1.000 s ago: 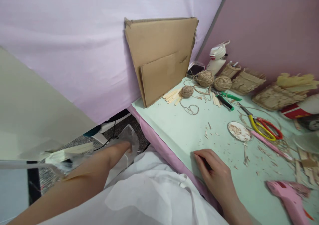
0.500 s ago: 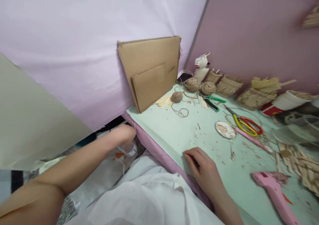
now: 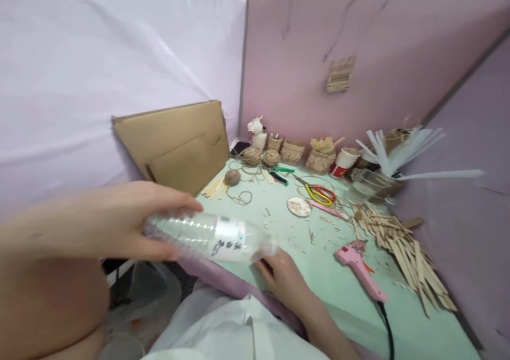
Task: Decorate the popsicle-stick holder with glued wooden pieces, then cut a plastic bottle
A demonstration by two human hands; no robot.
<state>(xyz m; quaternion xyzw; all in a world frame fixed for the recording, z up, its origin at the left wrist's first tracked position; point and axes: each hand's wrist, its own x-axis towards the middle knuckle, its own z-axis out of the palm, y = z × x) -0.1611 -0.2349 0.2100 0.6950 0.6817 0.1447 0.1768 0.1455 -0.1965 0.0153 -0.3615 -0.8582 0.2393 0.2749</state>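
The clear ribbed plastic bottle with a white label lies sideways above the pale green tabletop's near edge, my left hand clamped round its base. My right hand is by its neck, fingers curled; whether they grip it, I cannot tell.

Gap btwn dish, glue gun

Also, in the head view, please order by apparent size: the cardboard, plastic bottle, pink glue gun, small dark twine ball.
Largest to smallest:
1. Cardboard
2. Pink glue gun
3. Small dark twine ball

Unranked: plastic bottle; held near the camera, its comparison with the cardboard is unsure.
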